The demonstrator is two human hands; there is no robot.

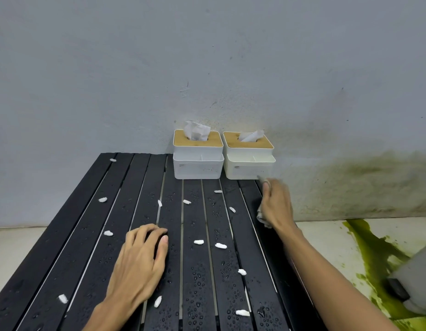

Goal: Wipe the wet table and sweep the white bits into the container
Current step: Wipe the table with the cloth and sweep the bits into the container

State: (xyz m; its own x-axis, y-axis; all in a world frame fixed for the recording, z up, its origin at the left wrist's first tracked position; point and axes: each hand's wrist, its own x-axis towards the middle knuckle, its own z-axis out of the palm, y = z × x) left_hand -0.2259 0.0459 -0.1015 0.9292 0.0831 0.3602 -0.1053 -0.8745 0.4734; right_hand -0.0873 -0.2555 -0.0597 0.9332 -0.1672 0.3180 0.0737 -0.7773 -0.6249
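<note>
A black slatted table (83,247) is covered in water drops and several white bits, such as one (198,242) near the middle. My left hand (140,261) rests flat on the slats, holding nothing. My right hand (276,206) presses a crumpled grey-white cloth (262,217) onto the table's right edge, just in front of the boxes. Two white tissue boxes with wooden lids stand at the far edge against the wall, the left box (198,161) and the right box (249,161), each with an open front compartment.
A grey wall (207,68) rises right behind the table. On the right, the pale floor carries a green stain (374,254). A grey object (415,283) sits low at the right edge of view.
</note>
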